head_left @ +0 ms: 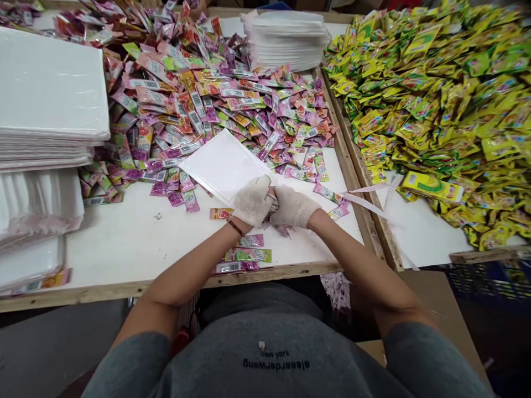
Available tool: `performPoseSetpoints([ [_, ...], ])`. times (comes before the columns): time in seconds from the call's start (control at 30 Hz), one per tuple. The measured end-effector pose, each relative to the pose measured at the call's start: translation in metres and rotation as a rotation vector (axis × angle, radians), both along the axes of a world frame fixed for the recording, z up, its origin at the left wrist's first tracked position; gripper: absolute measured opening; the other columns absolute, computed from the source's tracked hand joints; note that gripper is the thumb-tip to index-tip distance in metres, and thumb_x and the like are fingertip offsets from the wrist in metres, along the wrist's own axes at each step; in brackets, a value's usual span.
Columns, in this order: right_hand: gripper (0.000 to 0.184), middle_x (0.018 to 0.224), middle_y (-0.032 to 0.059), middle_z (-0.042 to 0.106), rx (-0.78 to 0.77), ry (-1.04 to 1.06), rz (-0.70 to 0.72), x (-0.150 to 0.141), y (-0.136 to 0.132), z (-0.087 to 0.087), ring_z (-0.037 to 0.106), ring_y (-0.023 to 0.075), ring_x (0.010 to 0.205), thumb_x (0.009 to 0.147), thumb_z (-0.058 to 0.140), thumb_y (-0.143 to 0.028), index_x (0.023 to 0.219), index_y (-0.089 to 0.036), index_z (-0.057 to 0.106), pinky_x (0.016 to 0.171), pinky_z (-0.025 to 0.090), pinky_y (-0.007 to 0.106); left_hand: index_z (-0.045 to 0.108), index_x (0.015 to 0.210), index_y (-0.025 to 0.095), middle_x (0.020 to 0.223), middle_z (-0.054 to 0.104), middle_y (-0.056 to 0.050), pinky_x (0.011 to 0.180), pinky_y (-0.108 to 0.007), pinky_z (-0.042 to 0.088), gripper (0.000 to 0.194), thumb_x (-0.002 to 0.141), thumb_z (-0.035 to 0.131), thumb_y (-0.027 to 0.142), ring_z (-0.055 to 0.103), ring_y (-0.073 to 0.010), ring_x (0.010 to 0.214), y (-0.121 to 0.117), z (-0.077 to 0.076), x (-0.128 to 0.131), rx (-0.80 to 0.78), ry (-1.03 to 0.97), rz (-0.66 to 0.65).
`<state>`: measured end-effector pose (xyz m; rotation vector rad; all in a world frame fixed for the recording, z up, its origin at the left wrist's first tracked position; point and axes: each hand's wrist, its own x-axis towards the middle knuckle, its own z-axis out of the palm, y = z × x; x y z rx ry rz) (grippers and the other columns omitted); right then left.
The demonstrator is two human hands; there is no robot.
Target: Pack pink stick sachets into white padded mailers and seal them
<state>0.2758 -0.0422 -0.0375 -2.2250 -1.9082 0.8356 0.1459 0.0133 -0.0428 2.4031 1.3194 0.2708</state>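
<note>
Both my hands wear white knitted gloves and meet low over the middle of the table. My left hand (251, 203) is closed, its fingers curled in against the other glove. Pressed up to it, my right hand (293, 206) is closed too. What lies between them is mostly hidden; a bit of pink sachet (284, 230) shows just below. A flat white plastic bag (226, 163) lies beyond my left hand, one corner resting on the heap of pink and purple stick sachets (166, 116). Closer to me, several loose sachets (248, 254) lie near the table edge.
Stacks of white bags stand at left (50, 83) and at the back (288, 38). A wooden divider (352, 155) separates a large heap of yellow packets (431, 105) on the right. White strips (373, 204) lie across the divider. A wooden rim (103, 293) edges the table.
</note>
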Motion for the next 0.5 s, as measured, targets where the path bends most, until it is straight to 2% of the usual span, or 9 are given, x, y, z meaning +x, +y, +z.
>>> performPoseSetpoints([
  [0.07, 0.064, 0.130, 0.0161, 0.071, 0.145, 0.047, 0.001, -0.001, -0.015, -0.003, 0.070, 0.0322, 0.110, 0.078, 0.074, -0.035, 0.139, -0.020, 0.062, 0.090, 0.057, 0.044, 0.066, 0.106, 0.020, 0.108, 0.073, -0.012, 0.078, -0.035, 0.047, 0.021, 0.106, 0.046, 0.026, 0.068, -0.0260, 0.100, 0.006, -0.003, -0.002, 0.011, 0.033, -0.023],
  [0.17, 0.050, 0.143, 0.0176, 0.065, 0.297, 0.045, 0.025, -0.003, -0.028, -0.012, 0.065, 0.0321, 0.122, 0.092, 0.059, -0.034, 0.140, -0.019, 0.063, 0.097, 0.055, 0.044, 0.067, 0.104, 0.020, 0.103, 0.073, -0.011, 0.075, -0.034, 0.045, 0.020, 0.106, 0.049, 0.028, 0.068, -0.0249, 0.094, 0.009, -0.006, -0.007, 0.043, 0.040, -0.088],
  [0.23, 0.039, 0.134, 0.0171, 0.070, 0.265, -0.001, 0.000, -0.001, -0.024, -0.018, 0.067, 0.0309, 0.114, 0.095, 0.054, -0.030, 0.130, -0.019, 0.068, 0.092, 0.054, 0.042, 0.069, 0.103, 0.020, 0.103, 0.074, -0.010, 0.074, -0.034, 0.045, 0.019, 0.105, 0.051, 0.025, 0.068, -0.0241, 0.092, 0.004, -0.006, -0.010, 0.102, 0.026, -0.132],
  [0.37, 0.025, 0.106, 0.0128, 0.074, 0.194, 0.009, -0.063, 0.015, 0.002, -0.024, 0.065, 0.0274, 0.097, 0.095, 0.052, -0.027, 0.106, -0.019, 0.073, 0.085, 0.050, 0.037, 0.072, 0.104, 0.021, 0.101, 0.074, -0.009, 0.074, -0.034, 0.046, 0.021, 0.098, 0.053, 0.014, 0.068, -0.0232, 0.091, -0.007, -0.008, -0.012, 0.226, -0.004, -0.232],
  [0.43, 0.024, 0.100, 0.0104, 0.073, 0.206, 0.050, -0.061, 0.021, 0.010, -0.026, 0.064, 0.0254, 0.093, 0.096, 0.052, -0.027, 0.103, -0.019, 0.074, 0.083, 0.049, 0.035, 0.071, 0.103, 0.020, 0.100, 0.072, -0.010, 0.073, -0.035, 0.046, 0.019, 0.097, 0.054, 0.016, 0.067, -0.0237, 0.089, -0.005, -0.010, -0.012, 0.263, -0.010, -0.233],
  [0.5, 0.026, 0.099, 0.0099, 0.071, 0.228, 0.055, -0.060, 0.022, 0.010, -0.028, 0.063, 0.0251, 0.090, 0.096, 0.053, -0.030, 0.107, -0.019, 0.074, 0.082, 0.049, 0.035, 0.070, 0.106, 0.019, 0.105, 0.071, -0.012, 0.072, -0.036, 0.046, 0.015, 0.097, 0.058, 0.020, 0.065, -0.0239, 0.088, 0.002, -0.012, -0.014, 0.281, -0.043, -0.178],
])
